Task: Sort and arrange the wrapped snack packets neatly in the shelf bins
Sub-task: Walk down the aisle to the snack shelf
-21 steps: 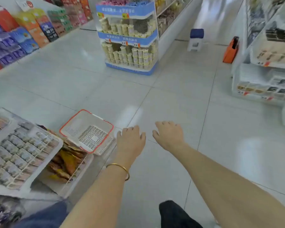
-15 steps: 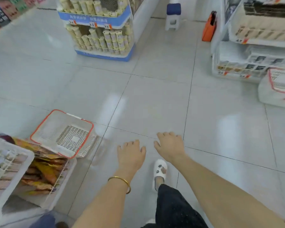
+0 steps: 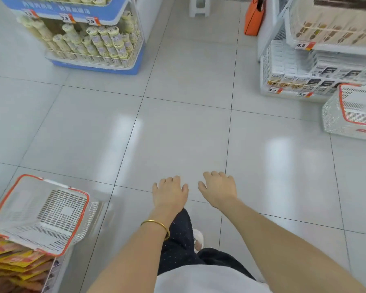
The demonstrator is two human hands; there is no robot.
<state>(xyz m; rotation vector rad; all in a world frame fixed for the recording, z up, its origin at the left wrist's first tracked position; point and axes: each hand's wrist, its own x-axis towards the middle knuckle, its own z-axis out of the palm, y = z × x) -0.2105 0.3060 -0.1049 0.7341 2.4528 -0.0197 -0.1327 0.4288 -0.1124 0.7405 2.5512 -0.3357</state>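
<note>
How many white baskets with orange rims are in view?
2. One basket lower left, resting over the yellow snack packets; the other basket at the right edge, beside the shelf. Others may be hidden.

Your left hand (image 3: 170, 192) and right hand (image 3: 219, 190) reach forward side by side, palms down, fingers loosely curled, both arms extended and holding nothing.

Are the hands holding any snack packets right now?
No, the left hand and the right hand both hover empty over the floor, while the yellow snack packets lie off to the left.
</note>
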